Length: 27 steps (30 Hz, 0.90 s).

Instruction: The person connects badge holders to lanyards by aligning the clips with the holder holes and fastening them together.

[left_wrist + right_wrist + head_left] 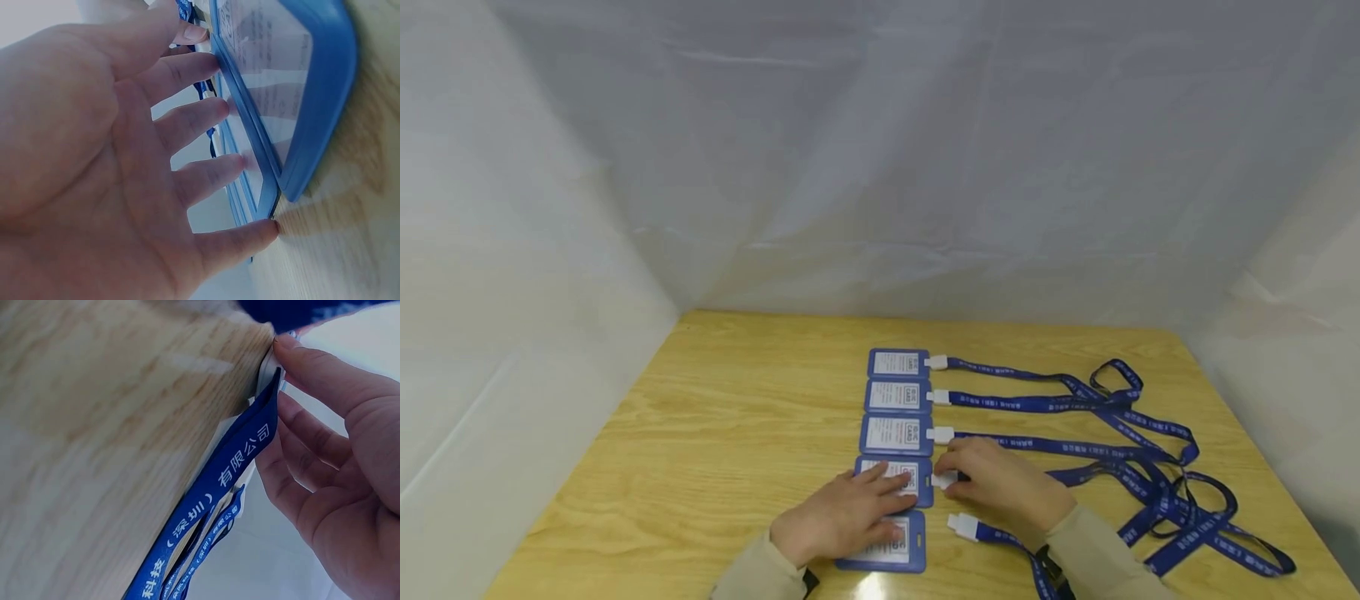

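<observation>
Flat on a blue ID badge holder [924,493], fourth from the back of a column, lies my left hand [850,512], its fingers spread and straight. Its palm and thumb side overlap the nearest badge holder [917,550] in the head view. With thumb and fingers my right hand [1006,483] pinches the white clip [269,370] of a blue lanyard [212,481], right at the slotted end of the fourth holder. Beside the nearest holder's slot another white clip [964,526] lies apart from it, its lanyard running under my right forearm.
Farther back, three badge holders [867,393] lie in line, each with a white clip [941,397] at its slot. Their lanyards [1037,403] stretch right into overlapping loops [1195,521]. White sheeting [880,167] encloses the wooden table [700,433] at back and sides.
</observation>
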Motion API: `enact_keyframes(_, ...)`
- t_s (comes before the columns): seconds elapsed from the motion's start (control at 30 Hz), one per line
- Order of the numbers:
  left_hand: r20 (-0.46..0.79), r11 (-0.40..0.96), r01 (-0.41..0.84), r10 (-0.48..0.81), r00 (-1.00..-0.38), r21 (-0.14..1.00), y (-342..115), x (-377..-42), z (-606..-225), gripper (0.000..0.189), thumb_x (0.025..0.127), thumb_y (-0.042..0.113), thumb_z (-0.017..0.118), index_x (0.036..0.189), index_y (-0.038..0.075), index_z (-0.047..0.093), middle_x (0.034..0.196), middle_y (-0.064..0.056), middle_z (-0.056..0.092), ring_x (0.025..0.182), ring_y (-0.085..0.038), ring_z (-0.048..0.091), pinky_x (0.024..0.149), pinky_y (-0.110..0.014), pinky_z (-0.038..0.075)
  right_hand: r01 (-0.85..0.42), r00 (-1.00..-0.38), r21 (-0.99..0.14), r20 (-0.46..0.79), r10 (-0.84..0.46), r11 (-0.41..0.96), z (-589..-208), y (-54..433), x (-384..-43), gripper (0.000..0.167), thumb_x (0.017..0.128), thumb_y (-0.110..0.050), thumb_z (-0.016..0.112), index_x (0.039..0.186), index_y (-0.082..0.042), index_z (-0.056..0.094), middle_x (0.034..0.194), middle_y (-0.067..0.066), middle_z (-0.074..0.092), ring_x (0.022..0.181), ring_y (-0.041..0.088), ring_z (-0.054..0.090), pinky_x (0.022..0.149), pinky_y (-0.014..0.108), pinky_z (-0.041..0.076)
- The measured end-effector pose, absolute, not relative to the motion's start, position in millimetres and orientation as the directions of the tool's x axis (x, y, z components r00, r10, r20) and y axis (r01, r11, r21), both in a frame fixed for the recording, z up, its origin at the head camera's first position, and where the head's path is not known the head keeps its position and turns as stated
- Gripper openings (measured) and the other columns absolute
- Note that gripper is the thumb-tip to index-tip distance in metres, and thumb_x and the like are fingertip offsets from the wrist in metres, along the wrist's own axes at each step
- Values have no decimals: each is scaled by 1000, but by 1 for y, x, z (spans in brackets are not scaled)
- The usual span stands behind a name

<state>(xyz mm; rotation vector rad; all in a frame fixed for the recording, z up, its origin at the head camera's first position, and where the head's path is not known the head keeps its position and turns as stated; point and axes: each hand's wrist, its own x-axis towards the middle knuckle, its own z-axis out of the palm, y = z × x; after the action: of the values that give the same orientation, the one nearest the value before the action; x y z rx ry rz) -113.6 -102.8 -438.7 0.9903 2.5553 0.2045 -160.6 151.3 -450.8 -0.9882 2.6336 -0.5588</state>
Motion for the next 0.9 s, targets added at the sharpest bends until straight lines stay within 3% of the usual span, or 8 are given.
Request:
enact_keyframes(0.3, -308, 731, 589, 681, -665, 344, -103, -115, -443, 51, 105, 48, 45, 153, 29, 46, 164, 4, 33, 153, -31, 26, 120, -59, 31, -583, -726, -430, -104, -680, 689, -452, 152, -163, 23, 94, -24, 73, 116, -18, 74, 114, -6, 71, 105, 12, 66, 96, 38, 57)
enact_keyframes(0.5, -293, 719, 581, 690, -661, 382, -102, -113, -446, 52, 105, 46, 47, 154, 27, 45, 165, 2, 31, 154, -33, 24, 120, -63, 28, -576, -733, -449, -87, -675, 683, -454, 154, -165, 22, 94, -24, 73, 114, -17, 74, 106, -8, 72, 98, 7, 65, 91, 34, 58)
enact_keyframes(0.9, -315, 734, 602, 679, -663, 316, -98, -109, -446, 54, 105, 47, 48, 155, 29, 43, 165, 4, 31, 154, -34, 24, 117, -66, 30, -575, -727, -491, -59, -684, 654, -456, 151, -165, 11, 95, -21, 72, 102, -20, 64, 91, -12, 65, 78, 0, 57, 73, 23, 55)
